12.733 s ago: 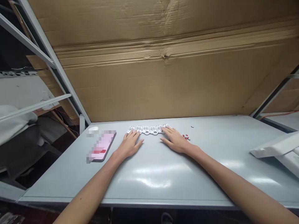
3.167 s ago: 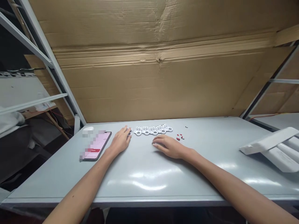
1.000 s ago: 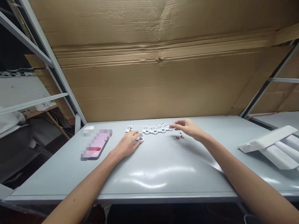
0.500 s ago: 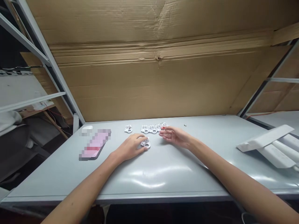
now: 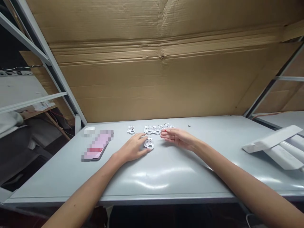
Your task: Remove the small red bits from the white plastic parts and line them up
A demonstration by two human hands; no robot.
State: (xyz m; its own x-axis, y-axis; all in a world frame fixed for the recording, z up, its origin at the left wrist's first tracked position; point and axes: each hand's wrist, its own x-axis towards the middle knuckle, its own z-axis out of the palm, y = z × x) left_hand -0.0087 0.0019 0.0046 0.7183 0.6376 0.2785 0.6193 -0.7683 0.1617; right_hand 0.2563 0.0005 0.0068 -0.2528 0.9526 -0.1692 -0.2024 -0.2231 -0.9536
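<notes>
Just right of the left hand (image 5: 131,149), a white moulded plastic piece (image 5: 148,144) lies on the tabletop (image 5: 166,180), its long axis running away from the person. That hand's fingertips touch its left edge, though any grip is impossible to tell. The open right hand (image 5: 177,137) is nearby on its other side, not touching it.
</notes>
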